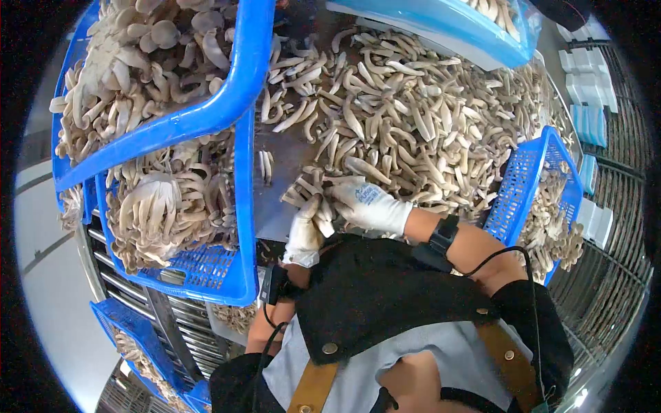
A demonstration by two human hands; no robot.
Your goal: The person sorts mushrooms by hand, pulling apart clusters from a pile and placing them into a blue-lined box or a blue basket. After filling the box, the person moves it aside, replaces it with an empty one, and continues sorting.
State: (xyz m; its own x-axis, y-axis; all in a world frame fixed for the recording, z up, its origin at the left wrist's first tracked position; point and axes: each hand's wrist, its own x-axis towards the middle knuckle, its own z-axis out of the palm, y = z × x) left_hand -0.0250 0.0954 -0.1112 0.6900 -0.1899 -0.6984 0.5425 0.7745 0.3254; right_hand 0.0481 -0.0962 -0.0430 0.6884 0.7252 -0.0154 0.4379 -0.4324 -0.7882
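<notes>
My left hand [303,237], in a white glove, is closed around a few pale-stemmed mushrooms [323,221] at the near edge of the table. My right hand [372,206], also gloved in white with blue print, meets it from the right. Its fingertips pinch at the same small bunch, though the exact grip is partly hidden. Just beyond both hands spreads a large heap of loose mushrooms [420,117] with cream stems and grey-brown caps. A few single mushrooms [266,167] lie on the metal table [275,206] left of the hands.
Blue baskets hold mushroom clusters on the left, one basket [244,199] below another with a thick rim [251,62]. A blue basket [506,199] of mushrooms stands by my right forearm. At the back is a blue-lined box [475,41]. White trays [589,76] sit on the right.
</notes>
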